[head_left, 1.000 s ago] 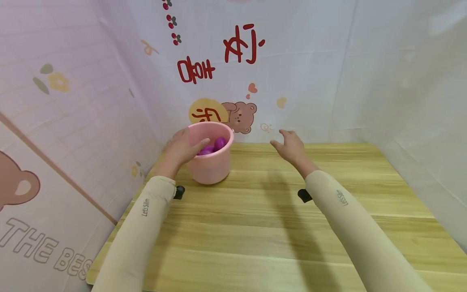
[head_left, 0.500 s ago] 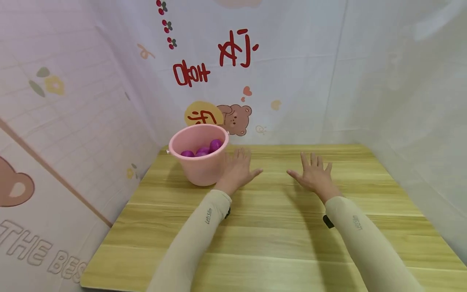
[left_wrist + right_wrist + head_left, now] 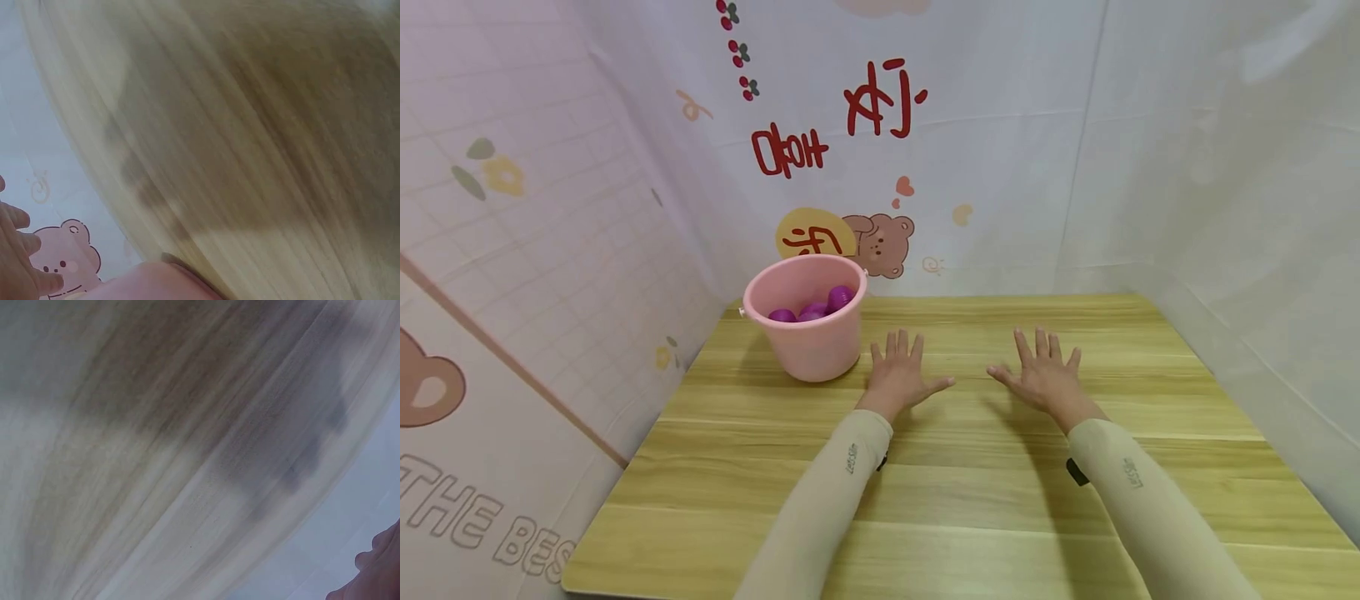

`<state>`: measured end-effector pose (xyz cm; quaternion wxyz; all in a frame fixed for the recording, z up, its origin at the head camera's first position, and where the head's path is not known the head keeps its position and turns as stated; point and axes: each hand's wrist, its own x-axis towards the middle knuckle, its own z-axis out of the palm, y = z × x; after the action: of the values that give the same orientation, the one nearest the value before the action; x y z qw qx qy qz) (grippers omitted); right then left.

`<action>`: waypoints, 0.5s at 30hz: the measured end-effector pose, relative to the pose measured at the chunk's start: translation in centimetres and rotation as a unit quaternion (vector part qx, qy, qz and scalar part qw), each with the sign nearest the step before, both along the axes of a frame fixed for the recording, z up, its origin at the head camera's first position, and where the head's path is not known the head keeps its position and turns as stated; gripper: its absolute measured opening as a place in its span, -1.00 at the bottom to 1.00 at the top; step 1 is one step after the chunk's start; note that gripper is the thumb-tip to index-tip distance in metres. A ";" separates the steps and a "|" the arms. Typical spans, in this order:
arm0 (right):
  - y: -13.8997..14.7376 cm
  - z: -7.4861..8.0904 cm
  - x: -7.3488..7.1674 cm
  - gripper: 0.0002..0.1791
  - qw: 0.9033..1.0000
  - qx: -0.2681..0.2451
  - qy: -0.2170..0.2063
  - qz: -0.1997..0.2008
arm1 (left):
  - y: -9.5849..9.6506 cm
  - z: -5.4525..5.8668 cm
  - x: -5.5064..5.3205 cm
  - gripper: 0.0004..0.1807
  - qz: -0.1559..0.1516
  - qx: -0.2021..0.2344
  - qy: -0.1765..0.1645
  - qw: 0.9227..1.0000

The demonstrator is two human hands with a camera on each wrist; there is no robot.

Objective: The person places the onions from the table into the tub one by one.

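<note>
A pink bucket (image 3: 812,348) stands at the back left of the wooden table, with several purple balls (image 3: 840,297) inside it. Just right of the bucket, my left hand (image 3: 897,379) is held over the table with its fingers spread and nothing in it. My right hand (image 3: 1047,379) is farther right, fingers also spread, holding nothing. In the left wrist view, part of the left hand (image 3: 15,259) shows at the left edge and the bucket (image 3: 153,284) at the bottom. The right wrist view has part of the right hand (image 3: 375,572) in its lower corner.
The wooden table (image 3: 970,500) carries shadows of both arms. A white printed sheet (image 3: 1000,125) hangs behind it, and another printed sheet (image 3: 535,275) borders the left side. A pale sheet (image 3: 1262,208) closes off the right.
My left hand has come off the bucket and moved right and nearer. My right hand has moved right and nearer, its fingers now spread. The bucket stays at the back left.
</note>
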<state>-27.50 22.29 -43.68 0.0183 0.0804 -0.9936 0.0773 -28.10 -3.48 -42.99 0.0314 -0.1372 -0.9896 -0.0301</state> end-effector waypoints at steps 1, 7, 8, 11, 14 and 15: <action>0.2 0.0 0.1 0.05 1.000 0.000 -0.001 -0.002 | 0.2 0.1 0.0 0.09 -0.005 0.001 -0.002 1.000; 1.1 0.1 0.8 0.06 1.000 0.002 -0.006 -0.014 | 1.3 0.1 -0.1 0.12 -0.009 -0.026 -0.015 1.000; 1.3 0.2 0.9 0.06 1.000 0.002 -0.003 -0.017 | 1.4 0.1 -0.1 0.13 -0.011 -0.031 -0.014 0.999; 1.8 0.4 1.4 0.06 1.000 -0.003 -0.003 -0.030 | 1.7 0.5 0.2 0.14 -0.029 -0.040 -0.002 0.999; 2.3 0.7 1.8 0.05 0.999 -0.010 -0.001 -0.037 | 1.3 1.9 0.5 0.08 -0.070 -0.043 0.037 0.996; 2.3 0.9 2.0 0.04 0.999 -0.016 -0.002 -0.037 | 0.8 2.7 0.5 0.05 -0.084 -0.040 0.054 0.994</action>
<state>-25.50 24.63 -42.81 0.0201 0.0431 -0.9946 0.0926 -27.55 -2.68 -40.29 0.0763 -0.2221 -0.9719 0.0141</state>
